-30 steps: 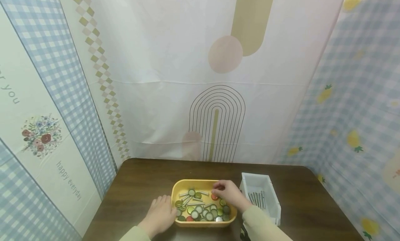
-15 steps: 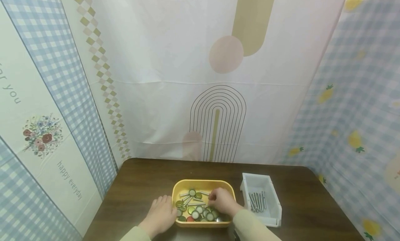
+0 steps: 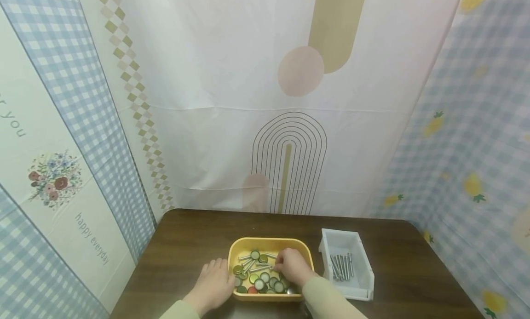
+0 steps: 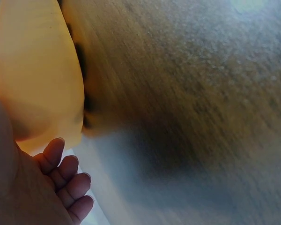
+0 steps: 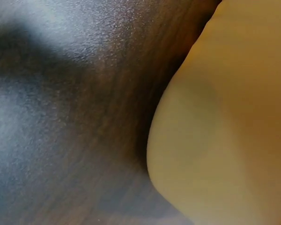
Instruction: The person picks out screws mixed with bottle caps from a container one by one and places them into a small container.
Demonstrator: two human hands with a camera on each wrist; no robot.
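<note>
A yellow tray [image 3: 271,298] on the table holds loose bottle caps, green, silvery and red, mixed with several metal screws [image 3: 260,268]. My left hand [image 3: 212,282] rests against its left side, thumb near the rim. In the left wrist view the fingers [image 4: 76,186] of that hand are relaxed beside the tray wall [image 4: 40,65]. Inside the tray, at its right half, is my right hand [image 3: 293,265], fingers bent down by the end of a screw. Whether they grip it is hidden. The right wrist view shows a tray wall [image 5: 210,131] but no fingers.
To the right stands a white bin [image 3: 364,273] with a bundle of screws [image 3: 342,267] lying in it. Both containers sit on a dark brown wooden table [image 3: 186,236]. Patterned cloths [image 3: 215,149] hang behind and at both sides.
My right hand has moved left from the tray's right rim, away from the red cap, to the screws. A screw by its fingertips has shifted slightly. The left hand stays in place.
</note>
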